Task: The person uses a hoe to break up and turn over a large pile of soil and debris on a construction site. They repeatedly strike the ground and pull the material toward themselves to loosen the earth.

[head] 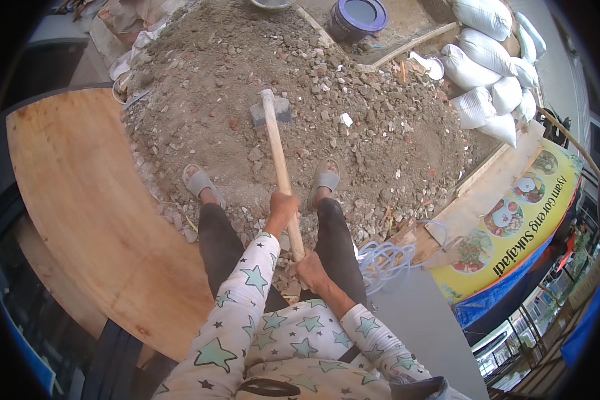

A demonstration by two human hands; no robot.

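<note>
A hoe with a wooden handle (279,160) points away from me across a mound of sand and rubble (205,95). Its metal hoe blade (282,108) rests on the mound, the lower edge hard to make out against the soil. Around the middle of the handle my left hand (283,209) is closed. Nearer my body, my right hand (311,270) grips the handle's end. My sandalled feet stand on the rubble, one on each side of the handle.
A curved-looking plywood sheet (100,210) lies left. White filled sacks (485,55) are piled at upper right, near a purple bucket (360,17) and wooden boards (415,44). Coiled clear hose (387,262) lies right, beside a yellow printed banner (525,215). A basin (272,4) shows at the top.
</note>
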